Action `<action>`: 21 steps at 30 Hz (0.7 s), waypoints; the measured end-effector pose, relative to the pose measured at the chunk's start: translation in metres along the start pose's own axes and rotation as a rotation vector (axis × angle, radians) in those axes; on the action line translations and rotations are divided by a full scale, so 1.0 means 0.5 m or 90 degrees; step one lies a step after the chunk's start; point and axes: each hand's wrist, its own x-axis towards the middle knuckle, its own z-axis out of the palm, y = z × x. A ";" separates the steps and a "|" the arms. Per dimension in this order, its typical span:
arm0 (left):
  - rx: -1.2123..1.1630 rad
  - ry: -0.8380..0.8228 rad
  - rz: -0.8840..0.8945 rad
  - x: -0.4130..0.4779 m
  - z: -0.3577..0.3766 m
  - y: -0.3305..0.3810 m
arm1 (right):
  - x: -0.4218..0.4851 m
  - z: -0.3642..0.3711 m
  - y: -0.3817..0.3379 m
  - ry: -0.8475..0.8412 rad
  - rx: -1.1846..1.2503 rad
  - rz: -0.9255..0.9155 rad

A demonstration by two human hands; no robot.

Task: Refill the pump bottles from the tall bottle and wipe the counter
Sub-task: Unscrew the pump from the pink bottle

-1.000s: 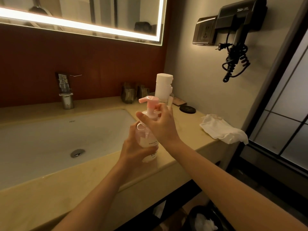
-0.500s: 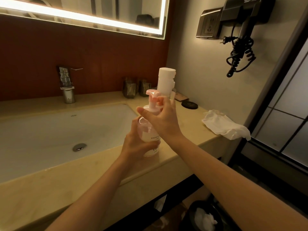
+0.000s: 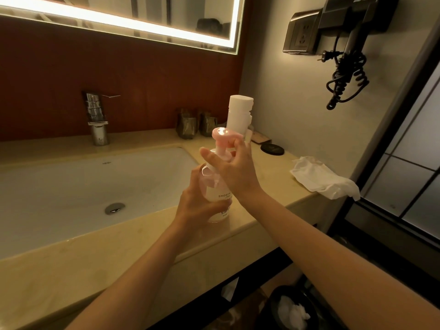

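The person holds a clear pump bottle [image 3: 215, 189] upright over the front strip of the counter [image 3: 133, 236], just right of the sink [image 3: 71, 186]. Its base is down at the counter top; whether it rests there or hangs just above cannot be told. The left hand [image 3: 196, 206] grips the bottle's lower body from the near side, fingers wrapped round it and the label partly covered. The right hand [image 3: 235, 171] is at the bottle's neck, under the pink pump [image 3: 220, 134]: its fingers [image 3: 238, 142] curl round the stem from the right, and the thumb lies nearly straight across the near side of the collar.

The white tall bottle [image 3: 239, 115] stands capped on the counter right behind the pump, near the back corner. A crumpled white cloth [image 3: 321, 177] lies well to the right at the counter's end, one corner hanging over the edge.

Two dark cups [image 3: 196, 125] stand against the back wall left of the tall bottle, and a black disc [image 3: 272, 148] lies to its right. The tap [image 3: 96, 120] stands behind the sink. A lit mirror [image 3: 142, 17] hangs above. A hair dryer [image 3: 352, 39] with a coiled cord is on the side wall beside a socket [image 3: 301, 35]. A bin [image 3: 292, 308] with white waste stands under the counter.
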 end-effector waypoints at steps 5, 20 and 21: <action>0.002 0.000 -0.011 0.000 0.000 0.005 | -0.008 0.001 0.005 0.040 -0.055 -0.043; -0.009 -0.002 -0.016 -0.001 -0.001 0.005 | -0.014 -0.003 0.002 0.040 -0.044 -0.027; -0.008 -0.001 -0.015 -0.002 -0.001 0.006 | -0.017 -0.006 -0.002 0.022 -0.010 -0.018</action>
